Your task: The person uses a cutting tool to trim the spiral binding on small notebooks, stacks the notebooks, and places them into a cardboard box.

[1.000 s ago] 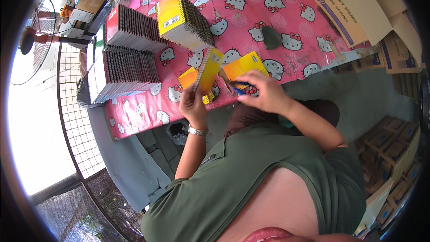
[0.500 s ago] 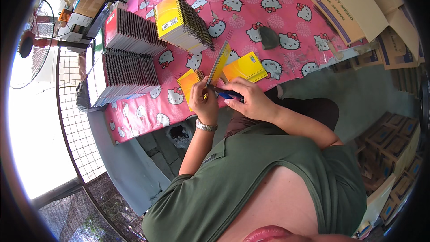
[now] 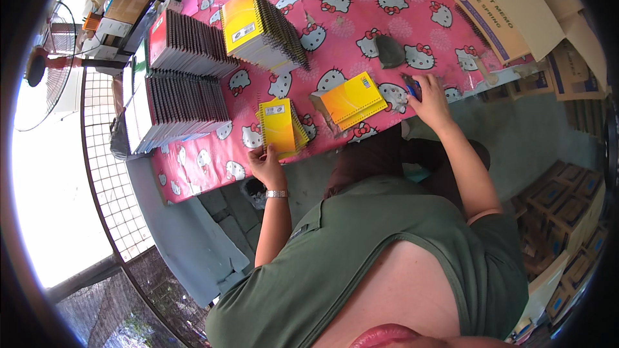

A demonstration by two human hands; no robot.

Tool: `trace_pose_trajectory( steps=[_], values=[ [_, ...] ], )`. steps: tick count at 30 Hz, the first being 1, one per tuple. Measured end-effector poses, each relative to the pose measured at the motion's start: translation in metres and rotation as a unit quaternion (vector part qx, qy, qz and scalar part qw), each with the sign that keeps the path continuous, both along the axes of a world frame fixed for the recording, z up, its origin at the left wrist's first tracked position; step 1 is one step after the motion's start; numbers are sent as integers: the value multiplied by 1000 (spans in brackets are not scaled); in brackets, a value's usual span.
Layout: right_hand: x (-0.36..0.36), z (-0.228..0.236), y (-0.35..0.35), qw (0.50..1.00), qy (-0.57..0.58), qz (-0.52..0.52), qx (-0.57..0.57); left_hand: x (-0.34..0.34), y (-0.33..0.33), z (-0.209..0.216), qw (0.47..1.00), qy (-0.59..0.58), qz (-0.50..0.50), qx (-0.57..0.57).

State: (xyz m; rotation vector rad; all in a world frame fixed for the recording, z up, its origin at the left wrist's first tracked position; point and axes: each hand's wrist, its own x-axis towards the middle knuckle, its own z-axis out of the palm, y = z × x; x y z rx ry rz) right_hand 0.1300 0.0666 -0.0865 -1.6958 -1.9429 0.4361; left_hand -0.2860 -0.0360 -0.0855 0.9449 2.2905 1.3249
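Yellow spiral notebooks (image 3: pixel 277 127), apparently already coiled, lay near left, their corner pinched by the left hand (image 3: pixel 265 165); another pile (image 3: pixel 351 100), perhaps pending, lay right, the right hand (image 3: pixel 431 101) loosely gripping blue-handled pliers (image 3: pixel 412 87).

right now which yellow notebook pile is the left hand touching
The low left pile: the left hand touches its edge; the other low pile and tall stack lie untouched.
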Motion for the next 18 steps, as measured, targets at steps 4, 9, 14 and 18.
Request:
trace_pose_trajectory(
  steps=[4,9,14,18],
  values=[
    [17,13,29,999,-51,9,-11,-2,-6,-3,986,162,23,-44],
    [114,-27,112,971,-148,-165,91,-3,-8,2,978,191,17,-82],
    [128,-27,141,944,-290,-146,-59,41,34,20,924,350,-135,73],
    [139,-22,144,916,-325,-216,93,130,84,29,800,295,-515,83]
  ],
)
